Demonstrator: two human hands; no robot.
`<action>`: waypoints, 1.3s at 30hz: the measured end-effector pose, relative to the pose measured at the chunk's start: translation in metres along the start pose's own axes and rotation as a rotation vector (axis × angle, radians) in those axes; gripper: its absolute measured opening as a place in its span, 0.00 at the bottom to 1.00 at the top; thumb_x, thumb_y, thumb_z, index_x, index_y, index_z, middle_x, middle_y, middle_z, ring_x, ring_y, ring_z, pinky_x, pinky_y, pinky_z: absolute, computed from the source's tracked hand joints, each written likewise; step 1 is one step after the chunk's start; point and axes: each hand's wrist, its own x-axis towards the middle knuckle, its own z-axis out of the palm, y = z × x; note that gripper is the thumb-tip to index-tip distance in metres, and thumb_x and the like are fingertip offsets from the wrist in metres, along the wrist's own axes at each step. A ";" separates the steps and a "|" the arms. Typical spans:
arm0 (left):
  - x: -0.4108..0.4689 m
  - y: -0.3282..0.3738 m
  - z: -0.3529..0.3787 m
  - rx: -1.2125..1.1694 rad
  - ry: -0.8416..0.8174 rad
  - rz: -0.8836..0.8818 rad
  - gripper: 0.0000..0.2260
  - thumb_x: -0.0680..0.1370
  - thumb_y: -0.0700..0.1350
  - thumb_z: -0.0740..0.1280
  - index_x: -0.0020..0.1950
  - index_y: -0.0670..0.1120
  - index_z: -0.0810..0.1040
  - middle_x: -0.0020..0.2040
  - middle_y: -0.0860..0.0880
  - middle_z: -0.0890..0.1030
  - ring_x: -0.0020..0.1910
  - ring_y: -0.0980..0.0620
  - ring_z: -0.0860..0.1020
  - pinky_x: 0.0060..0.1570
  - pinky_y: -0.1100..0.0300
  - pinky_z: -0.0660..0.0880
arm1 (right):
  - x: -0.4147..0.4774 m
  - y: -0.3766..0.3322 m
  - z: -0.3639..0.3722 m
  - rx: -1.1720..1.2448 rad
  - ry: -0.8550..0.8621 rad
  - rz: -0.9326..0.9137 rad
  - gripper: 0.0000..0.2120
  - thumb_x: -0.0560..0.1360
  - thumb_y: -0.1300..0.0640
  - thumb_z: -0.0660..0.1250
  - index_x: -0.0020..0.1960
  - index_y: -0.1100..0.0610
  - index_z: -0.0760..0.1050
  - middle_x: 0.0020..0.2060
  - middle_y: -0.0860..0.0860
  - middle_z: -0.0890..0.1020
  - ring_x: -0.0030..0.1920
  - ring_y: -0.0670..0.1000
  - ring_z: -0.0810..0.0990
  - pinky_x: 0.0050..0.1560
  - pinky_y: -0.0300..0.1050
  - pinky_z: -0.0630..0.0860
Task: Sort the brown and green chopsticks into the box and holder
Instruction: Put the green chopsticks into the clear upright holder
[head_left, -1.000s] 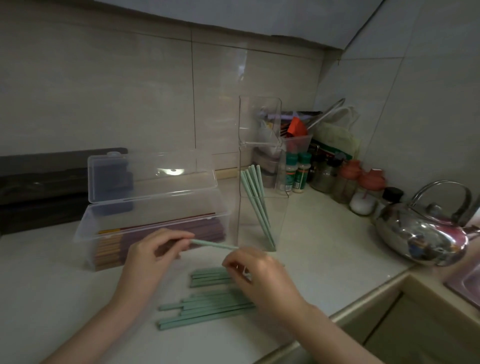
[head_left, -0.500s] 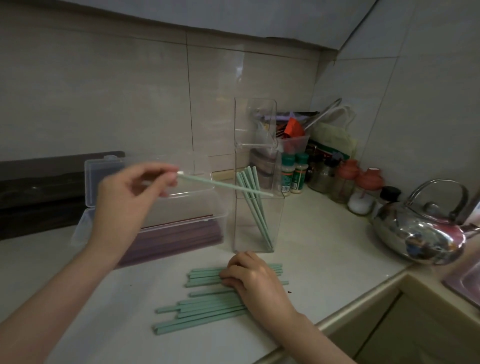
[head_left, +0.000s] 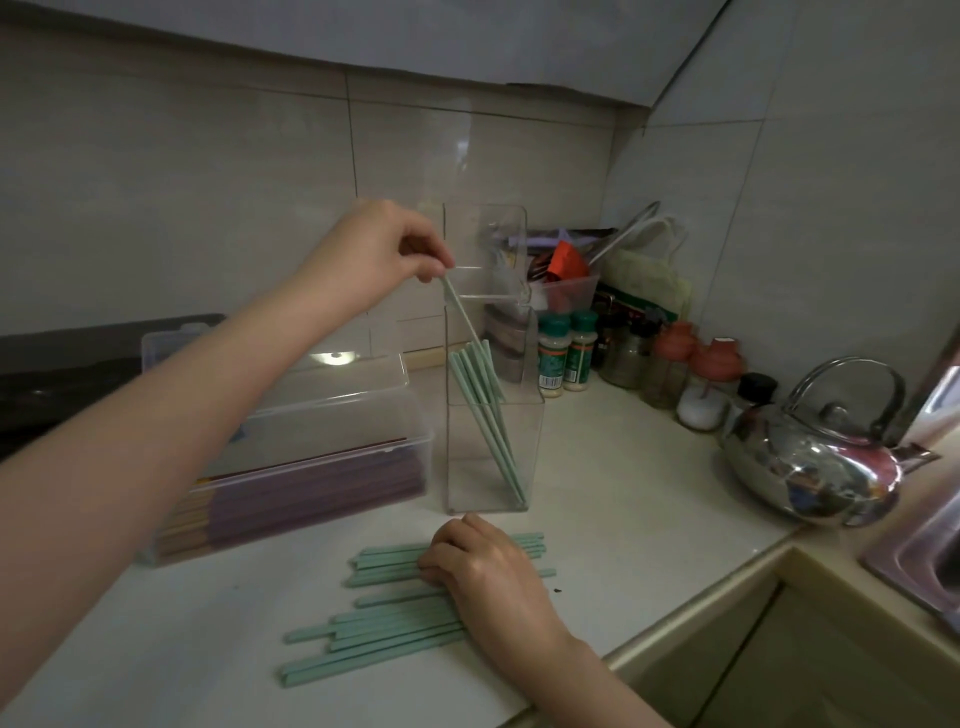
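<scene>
Risk: green chopstick (head_left: 460, 312), pinched at top by left hand (head_left: 384, 249), enters holder (head_left: 493, 467) slanted; early release may tip holder. Right hand (head_left: 478, 566) curled on loose pile (head_left: 374, 629), grasp unclear.

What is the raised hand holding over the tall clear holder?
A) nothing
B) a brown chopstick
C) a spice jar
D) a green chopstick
D: the left hand pinches the top end of a green chopstick, whose lower end slants down into the clear holder.
</scene>
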 end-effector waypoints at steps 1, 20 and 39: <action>0.001 0.001 0.006 0.008 -0.013 0.003 0.05 0.72 0.40 0.70 0.46 0.47 0.82 0.37 0.50 0.82 0.35 0.64 0.77 0.36 0.76 0.67 | 0.000 0.000 0.000 -0.002 0.003 0.000 0.03 0.70 0.57 0.67 0.37 0.53 0.78 0.36 0.47 0.77 0.39 0.49 0.74 0.35 0.43 0.71; -0.004 -0.004 0.074 0.313 -0.009 0.336 0.05 0.72 0.39 0.70 0.47 0.45 0.82 0.45 0.46 0.81 0.48 0.45 0.77 0.43 0.56 0.71 | -0.001 0.002 0.001 -0.039 -0.001 -0.038 0.02 0.67 0.60 0.68 0.36 0.53 0.77 0.35 0.49 0.77 0.37 0.51 0.74 0.32 0.42 0.70; -0.022 -0.008 0.093 0.542 0.156 0.414 0.20 0.63 0.30 0.74 0.53 0.41 0.80 0.42 0.43 0.83 0.43 0.43 0.79 0.40 0.56 0.71 | -0.001 0.000 -0.001 -0.044 -0.014 -0.002 0.03 0.69 0.58 0.68 0.37 0.52 0.76 0.36 0.48 0.76 0.39 0.50 0.74 0.34 0.44 0.70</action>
